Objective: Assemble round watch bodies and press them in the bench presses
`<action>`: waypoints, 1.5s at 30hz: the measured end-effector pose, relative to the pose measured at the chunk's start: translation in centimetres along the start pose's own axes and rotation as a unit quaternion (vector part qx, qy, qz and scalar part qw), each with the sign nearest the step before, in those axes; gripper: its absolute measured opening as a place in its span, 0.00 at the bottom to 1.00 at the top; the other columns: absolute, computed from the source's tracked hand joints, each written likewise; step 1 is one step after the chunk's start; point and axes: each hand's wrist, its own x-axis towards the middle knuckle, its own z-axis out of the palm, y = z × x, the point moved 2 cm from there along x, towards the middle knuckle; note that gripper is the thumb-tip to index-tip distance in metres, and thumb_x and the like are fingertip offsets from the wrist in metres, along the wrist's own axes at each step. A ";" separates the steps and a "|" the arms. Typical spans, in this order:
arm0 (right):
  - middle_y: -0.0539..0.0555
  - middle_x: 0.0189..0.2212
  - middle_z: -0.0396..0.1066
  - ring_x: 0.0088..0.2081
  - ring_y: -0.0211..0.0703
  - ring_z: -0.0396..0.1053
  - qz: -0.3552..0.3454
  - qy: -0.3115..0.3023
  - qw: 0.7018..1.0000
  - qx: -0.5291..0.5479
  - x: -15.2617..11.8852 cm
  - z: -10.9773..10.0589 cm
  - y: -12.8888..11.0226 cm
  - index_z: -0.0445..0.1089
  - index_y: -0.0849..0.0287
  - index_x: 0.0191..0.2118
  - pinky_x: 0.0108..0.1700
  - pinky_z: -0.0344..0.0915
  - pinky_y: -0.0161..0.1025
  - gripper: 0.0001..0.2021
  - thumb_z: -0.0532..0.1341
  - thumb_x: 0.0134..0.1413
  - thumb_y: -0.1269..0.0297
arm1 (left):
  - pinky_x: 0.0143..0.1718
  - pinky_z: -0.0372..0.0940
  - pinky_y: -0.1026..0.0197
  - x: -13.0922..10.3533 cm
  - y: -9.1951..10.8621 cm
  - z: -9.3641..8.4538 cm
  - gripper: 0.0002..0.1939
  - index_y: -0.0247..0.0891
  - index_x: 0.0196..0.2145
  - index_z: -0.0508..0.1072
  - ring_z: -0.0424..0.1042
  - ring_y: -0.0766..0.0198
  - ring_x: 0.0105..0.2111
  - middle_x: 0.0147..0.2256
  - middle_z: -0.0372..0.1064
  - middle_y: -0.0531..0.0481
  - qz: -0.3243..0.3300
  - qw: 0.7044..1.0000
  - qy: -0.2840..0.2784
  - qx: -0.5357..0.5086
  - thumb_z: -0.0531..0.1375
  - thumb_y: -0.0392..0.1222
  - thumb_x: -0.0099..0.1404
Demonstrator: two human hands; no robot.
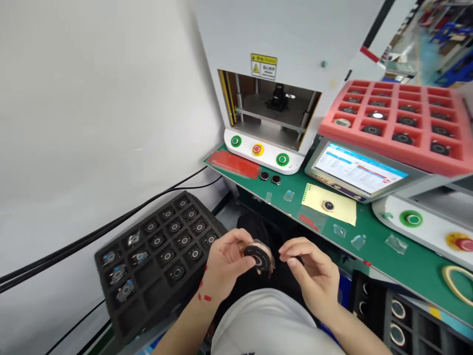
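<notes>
My left hand (231, 259) grips a round black watch body (259, 257) between thumb and fingers, its ringed back turned up toward me. Clear film seems to stick out around its edge. To its right, my right hand (312, 276) is raised, fingers half curled and the thumb tip a little apart from the index finger. Nothing shows between those fingertips. Red marks or bits dot my left wrist. Left of my hands, a black foam tray (142, 278) holds several similar watch bodies in square pockets; a few carry clear film with blue tabs.
A press (269, 113) with green and red buttons stands behind the green bench (273, 197). Two round watch pieces, film scraps and a yellow note sheet (345, 209) bearing one watch lie there. Right are a screen (362, 170), a pink foam tray (391, 143) and a tape roll (449, 281).
</notes>
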 end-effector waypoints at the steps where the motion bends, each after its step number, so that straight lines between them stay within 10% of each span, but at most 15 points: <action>1: 0.52 0.33 0.73 0.34 0.39 0.73 0.001 0.006 1.000 0.011 -0.1 -0.2 -0.4 0.70 0.55 0.40 0.37 0.73 0.38 0.06 0.60 0.59 0.72 | 0.21 0.69 0.64 0.2 0.0 0.7 0.13 0.39 0.31 0.72 0.73 0.64 0.23 0.25 0.70 0.53 0.006 1.000 -0.018 -0.008 0.71 0.43 0.52; 8: 0.49 0.36 0.75 0.34 0.36 0.74 0.104 0.027 0.987 0.123 -0.7 -0.8 -0.9 0.62 0.51 0.50 0.38 0.74 0.34 0.22 0.67 0.52 0.74 | 0.29 0.71 0.67 -0.2 0.6 3.2 0.10 0.39 0.36 0.78 0.74 0.67 0.28 0.29 0.72 0.51 0.091 0.983 -0.024 0.160 0.69 0.33 0.54; 15: 0.46 0.27 0.75 0.26 0.31 0.71 0.291 0.016 0.879 0.377 0.0 0.0 0.4 0.62 0.53 0.47 0.28 0.68 0.27 0.25 0.73 0.44 0.67 | 0.45 0.71 0.60 0.3 0.4 3.6 0.35 0.40 0.53 0.72 0.72 0.59 0.42 0.45 0.72 0.43 0.237 0.947 -0.105 0.188 0.74 0.43 0.47; 20: 0.45 0.26 0.74 0.25 0.31 0.71 0.329 0.030 0.841 0.429 -0.1 0.3 0.0 0.63 0.55 0.48 0.29 0.70 0.27 0.28 0.74 0.42 0.66 | 0.50 0.68 0.59 0.8 -0.4 4.0 0.33 0.42 0.55 0.71 0.72 0.57 0.47 0.48 0.74 0.42 0.244 0.942 -0.167 0.162 0.72 0.41 0.51; 33: 0.47 0.20 0.74 0.22 0.30 0.70 0.237 0.057 0.928 0.284 0.1 -2.1 -0.8 0.72 0.57 0.31 0.29 0.67 0.26 0.04 0.67 0.55 0.66 | 0.39 0.74 0.61 0.2 0.2 4.0 0.31 0.40 0.52 0.74 0.78 0.58 0.37 0.43 0.75 0.42 0.278 0.932 -0.107 0.205 0.73 0.45 0.49; 37: 0.50 0.22 0.77 0.25 0.33 0.72 0.279 -0.065 0.906 0.312 -0.6 -1.9 -2.2 0.74 0.58 0.29 0.31 0.69 0.30 0.04 0.68 0.52 0.67 | 0.36 0.74 0.59 0.3 0.9 4.1 0.32 0.39 0.51 0.75 0.77 0.58 0.36 0.41 0.76 0.41 0.328 0.894 -0.123 0.279 0.73 0.44 0.48; 45: 0.49 0.23 0.77 0.22 0.30 0.70 0.321 -0.088 0.863 0.380 -0.6 -1.2 -2.1 0.74 0.59 0.28 0.28 0.67 0.27 0.04 0.69 0.51 0.69 | 0.33 0.74 0.62 0.3 1.8 4.8 0.32 0.38 0.51 0.74 0.77 0.61 0.34 0.40 0.76 0.43 0.353 0.870 -0.152 0.309 0.73 0.42 0.47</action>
